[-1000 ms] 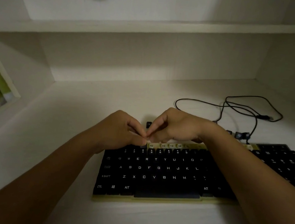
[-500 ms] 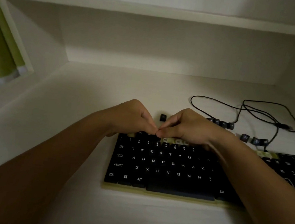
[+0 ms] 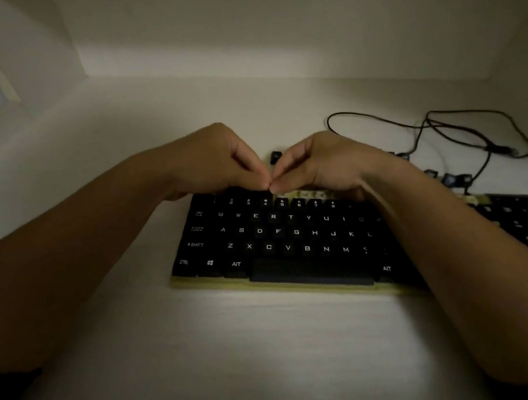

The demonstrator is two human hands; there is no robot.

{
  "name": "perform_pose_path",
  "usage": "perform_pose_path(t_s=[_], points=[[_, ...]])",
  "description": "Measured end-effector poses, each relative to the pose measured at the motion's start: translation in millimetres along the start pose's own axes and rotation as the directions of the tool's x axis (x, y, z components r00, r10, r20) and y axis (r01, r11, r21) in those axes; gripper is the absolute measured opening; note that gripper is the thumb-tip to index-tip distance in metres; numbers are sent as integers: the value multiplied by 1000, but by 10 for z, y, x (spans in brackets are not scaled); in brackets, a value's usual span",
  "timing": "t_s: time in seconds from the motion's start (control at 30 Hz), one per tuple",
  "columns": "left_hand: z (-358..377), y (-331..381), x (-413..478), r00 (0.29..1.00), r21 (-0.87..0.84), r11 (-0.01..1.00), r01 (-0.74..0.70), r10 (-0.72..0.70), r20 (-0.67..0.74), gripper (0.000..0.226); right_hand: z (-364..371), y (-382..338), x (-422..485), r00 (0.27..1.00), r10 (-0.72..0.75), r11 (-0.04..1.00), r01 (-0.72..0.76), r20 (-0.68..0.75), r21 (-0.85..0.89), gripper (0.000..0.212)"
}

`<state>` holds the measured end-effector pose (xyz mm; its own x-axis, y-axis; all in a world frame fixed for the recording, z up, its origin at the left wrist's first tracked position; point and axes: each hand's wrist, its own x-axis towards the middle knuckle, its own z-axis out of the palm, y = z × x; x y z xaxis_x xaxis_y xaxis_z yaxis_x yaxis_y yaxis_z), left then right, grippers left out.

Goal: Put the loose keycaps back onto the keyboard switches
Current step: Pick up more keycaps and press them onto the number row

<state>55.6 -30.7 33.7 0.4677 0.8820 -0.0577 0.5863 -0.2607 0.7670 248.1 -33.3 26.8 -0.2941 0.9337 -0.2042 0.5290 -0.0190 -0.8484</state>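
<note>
Compared with half a second ago, both hands sit in nearly the same pose; the view has tipped lower, so the shelf edge above is gone and more bare tabletop [image 3: 270, 350] shows in front. The left hand [image 3: 214, 160] and right hand [image 3: 323, 167] meet fingertip to fingertip over the keyboard [image 3: 283, 245], at its top row just above the "4" and "5" keys. Both sets of fingers are pinched closed; whether a keycap sits between them cannot be told. One loose keycap [image 3: 276, 156] lies just behind the fingers, more loose keycaps [image 3: 451, 179] off to the right beside the black cable [image 3: 431, 127]. Readable legends: QWERTY letters, "SHIFT", "CTRL", "CAPS LOCK", "AIT".
</note>
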Motion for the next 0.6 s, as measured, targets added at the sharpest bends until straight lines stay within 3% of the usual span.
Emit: perform_pose_path(t_s=[0.2, 0.43, 0.6], points=[[20, 8, 30, 999, -2, 999, 54, -54, -7, 8, -33, 21, -7, 998, -10, 999, 7, 63, 45, 23], [-44, -41, 7, 994, -93, 991, 97, -91, 67, 11, 1, 41, -24, 1000, -19, 998, 20, -14, 57, 11], [-70, -3, 0, 997, -33, 998, 46, -43, 71, 8, -3, 10, -21, 999, -23, 1000, 24, -47, 15, 8]])
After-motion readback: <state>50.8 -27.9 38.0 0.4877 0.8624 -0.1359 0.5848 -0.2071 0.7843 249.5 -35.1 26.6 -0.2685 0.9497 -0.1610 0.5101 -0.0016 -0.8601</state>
